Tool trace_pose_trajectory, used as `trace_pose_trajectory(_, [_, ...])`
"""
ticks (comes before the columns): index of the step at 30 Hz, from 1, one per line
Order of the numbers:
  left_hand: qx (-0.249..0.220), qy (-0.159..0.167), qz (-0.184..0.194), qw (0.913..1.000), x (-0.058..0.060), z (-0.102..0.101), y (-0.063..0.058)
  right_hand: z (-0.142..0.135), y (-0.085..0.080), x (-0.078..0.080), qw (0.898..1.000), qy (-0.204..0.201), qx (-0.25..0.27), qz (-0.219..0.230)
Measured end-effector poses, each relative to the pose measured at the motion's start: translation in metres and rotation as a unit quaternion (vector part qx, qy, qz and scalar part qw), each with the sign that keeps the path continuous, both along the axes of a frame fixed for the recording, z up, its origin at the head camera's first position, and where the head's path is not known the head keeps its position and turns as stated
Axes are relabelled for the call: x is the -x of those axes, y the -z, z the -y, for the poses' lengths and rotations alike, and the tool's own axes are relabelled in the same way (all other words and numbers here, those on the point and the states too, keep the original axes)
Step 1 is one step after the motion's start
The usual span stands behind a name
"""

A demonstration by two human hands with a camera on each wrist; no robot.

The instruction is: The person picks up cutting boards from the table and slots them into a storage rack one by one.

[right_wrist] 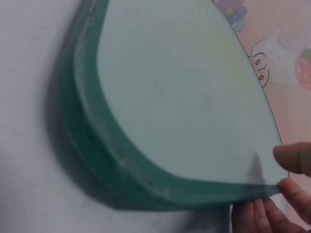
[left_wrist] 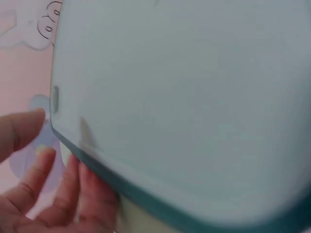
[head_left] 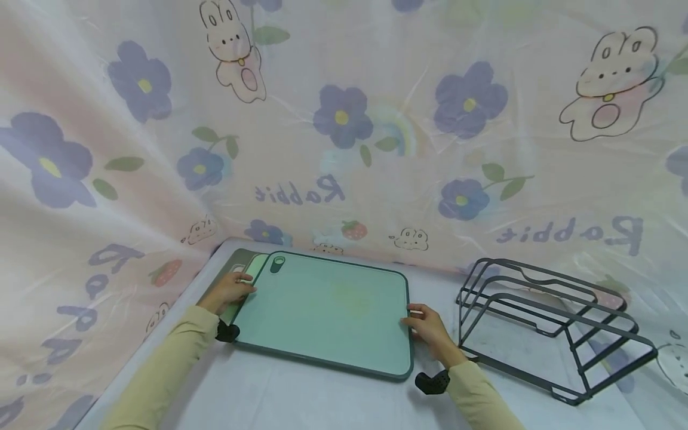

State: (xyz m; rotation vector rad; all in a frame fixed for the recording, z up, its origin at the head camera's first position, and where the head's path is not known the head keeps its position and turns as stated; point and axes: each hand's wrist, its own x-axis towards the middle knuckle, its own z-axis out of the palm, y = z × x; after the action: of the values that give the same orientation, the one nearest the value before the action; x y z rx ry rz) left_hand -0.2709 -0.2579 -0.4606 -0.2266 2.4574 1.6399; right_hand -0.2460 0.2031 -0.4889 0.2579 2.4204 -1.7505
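Observation:
A light green cutting board [head_left: 328, 310] with a dark green rim and a handle slot at its top left corner lies flat in front of me. My left hand [head_left: 228, 292] is at its left edge: some fingertips touch beneath the rim, while the thumb [left_wrist: 22, 128] stands clear of the board. At the right edge, my right hand [head_left: 430, 328] has fingers [right_wrist: 265, 216] against and under the rim. Its thumb [right_wrist: 294, 158] hovers over the surface, with a small gap visible in the right wrist view.
Under the left side of the board, other boards [head_left: 239, 257] stick out, partly hidden. A black wire rack [head_left: 559, 310] with several slots stands on the white table [head_left: 301, 394] to the right. A printed curtain [head_left: 398, 179] hangs behind and at the left.

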Motion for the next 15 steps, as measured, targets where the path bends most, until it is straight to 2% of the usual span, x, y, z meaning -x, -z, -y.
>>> trace_pose_trajectory(7, [0.022,-0.041,0.023,0.9987,0.0083,-0.0064,0.002,0.0006,0.0018,-0.0004,0.999,-0.008,-0.049,-0.019])
trace_pose_trajectory(15, [0.007,-0.062,0.037,0.9974,0.0082,-0.01,0.0016,0.0006,0.0048,-0.0012,0.999,-0.002,-0.036,-0.012])
